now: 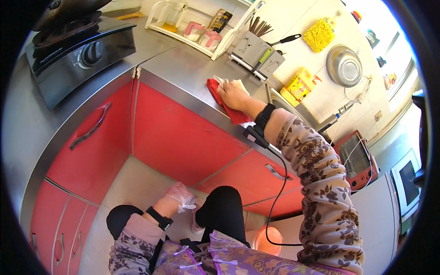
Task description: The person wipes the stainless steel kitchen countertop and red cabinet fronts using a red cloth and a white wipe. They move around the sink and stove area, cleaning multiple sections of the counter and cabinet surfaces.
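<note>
My right hand [235, 96] presses a red cloth [237, 115] onto the stainless-steel countertop [178, 74], close to its front edge. A cream-white cloth or lining [242, 86] shows around the fingers. Below the counter, in front of my knees, hangs my left hand [180, 196] in a thin clear plastic glove. Blur and the crumpled film hide its fingers, and no object can be made out in it. Each wrist wears a black band, and a cable runs down from a small device at the right one.
A gas stove [86, 58] stands at left. Behind the cloth are a white rack [185, 37] with jars, a utensil holder [256, 51], and a yellow detergent bottle [297, 86] by the sink [292, 110]. Red cabinets [178, 137] line the front; an orange bin [268, 240] sits on the floor.
</note>
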{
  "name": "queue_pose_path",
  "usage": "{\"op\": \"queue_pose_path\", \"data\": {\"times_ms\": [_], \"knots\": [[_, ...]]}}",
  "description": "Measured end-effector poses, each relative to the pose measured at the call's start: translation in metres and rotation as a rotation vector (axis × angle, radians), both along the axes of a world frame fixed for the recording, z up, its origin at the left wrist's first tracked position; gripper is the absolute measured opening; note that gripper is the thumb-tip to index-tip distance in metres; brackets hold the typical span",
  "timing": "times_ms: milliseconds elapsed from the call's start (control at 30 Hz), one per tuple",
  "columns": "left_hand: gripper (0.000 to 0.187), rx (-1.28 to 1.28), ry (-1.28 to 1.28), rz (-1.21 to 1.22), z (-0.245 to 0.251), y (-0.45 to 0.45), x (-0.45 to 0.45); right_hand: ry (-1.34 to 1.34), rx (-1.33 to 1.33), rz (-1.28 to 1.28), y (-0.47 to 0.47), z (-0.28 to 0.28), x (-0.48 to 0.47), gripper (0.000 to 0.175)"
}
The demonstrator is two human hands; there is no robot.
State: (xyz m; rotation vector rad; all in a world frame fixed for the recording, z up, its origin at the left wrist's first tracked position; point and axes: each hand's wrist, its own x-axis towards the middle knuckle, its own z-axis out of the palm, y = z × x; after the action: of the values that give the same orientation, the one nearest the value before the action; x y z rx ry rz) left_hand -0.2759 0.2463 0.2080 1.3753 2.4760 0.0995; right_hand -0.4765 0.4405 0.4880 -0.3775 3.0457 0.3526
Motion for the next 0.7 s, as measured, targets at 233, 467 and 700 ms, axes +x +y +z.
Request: {"op": "queue_pose_path", "data": {"times_ms": [233,467,700], "knots": [[0.035,-0.079,0.016,-0.029,0.025,-0.003,0.004,0.099,0.046,0.251,-0.086,0.019,-0.013,0.040],[0.032,-0.048,-0.002,-0.010,0.018,-0.012,-0.017,0.134,-0.104,0.163,-0.100,0.017,-0.030,0.048],[0.030,-0.049,0.005,0.143,-0.007,-0.037,-0.020,0.096,-0.209,0.178,-0.043,0.020,0.023,0.045]]}}
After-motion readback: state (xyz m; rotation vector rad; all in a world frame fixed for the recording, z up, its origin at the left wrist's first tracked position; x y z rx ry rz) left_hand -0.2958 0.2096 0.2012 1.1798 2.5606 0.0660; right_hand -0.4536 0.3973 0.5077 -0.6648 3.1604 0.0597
